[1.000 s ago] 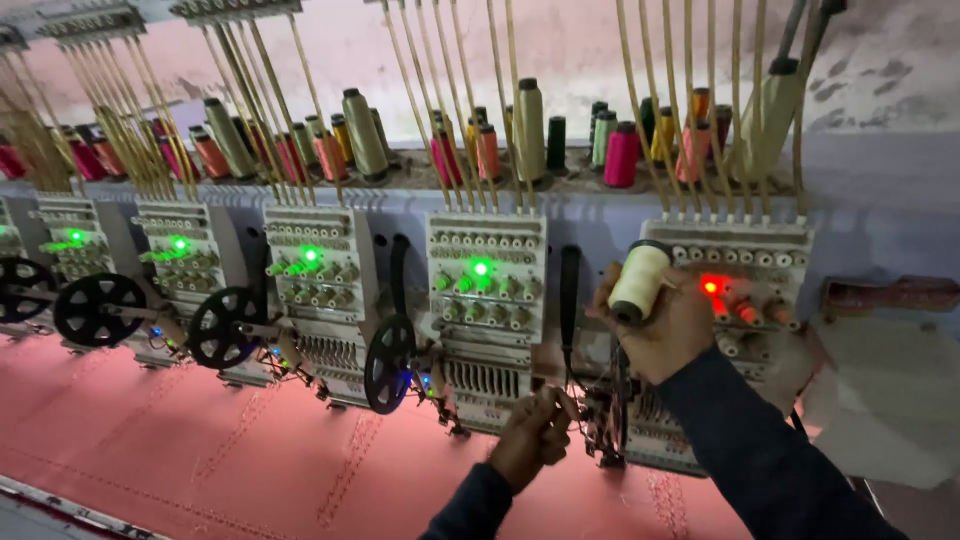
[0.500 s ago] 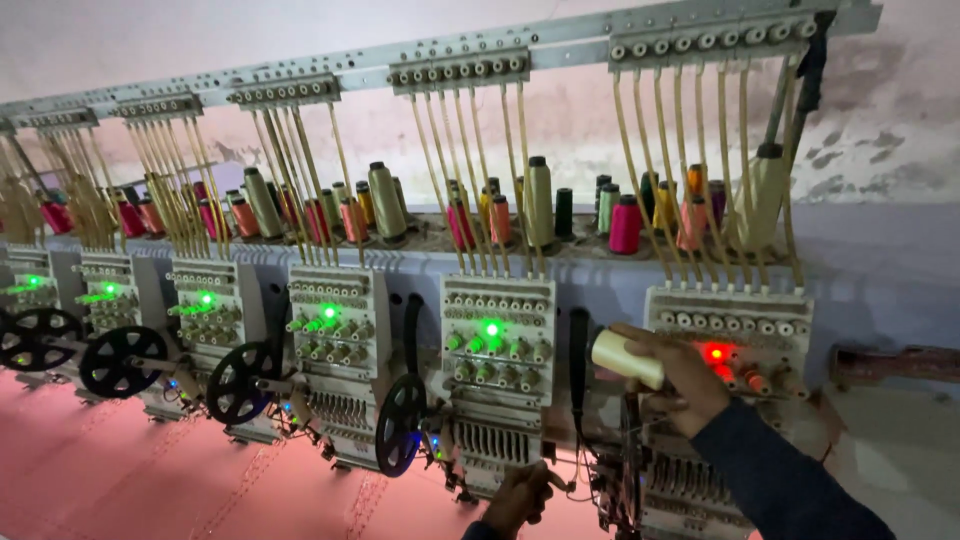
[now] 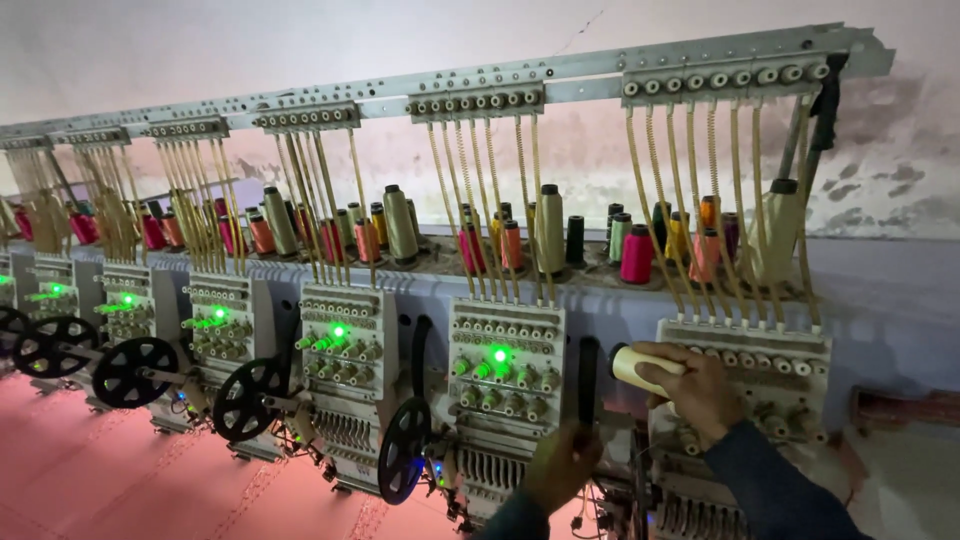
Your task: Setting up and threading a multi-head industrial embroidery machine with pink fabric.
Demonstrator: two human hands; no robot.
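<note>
Below, the left hand [image 3: 560, 465] reaches under the green-lit head [image 3: 503, 390]; whether its grip is closed cannot be told. Right hand [image 3: 700, 388], grip clamped on a cream spool [image 3: 640, 367], rests against the rightmost head [image 3: 770, 380]. Hold the spool level, clear of the hanging threads [image 3: 700, 220].

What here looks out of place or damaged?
The wall behind the machine is stained and peeling at right. The right hand holds a cream thread cone sideways against the rightmost head, which shows no green light, unlike the others.
</note>
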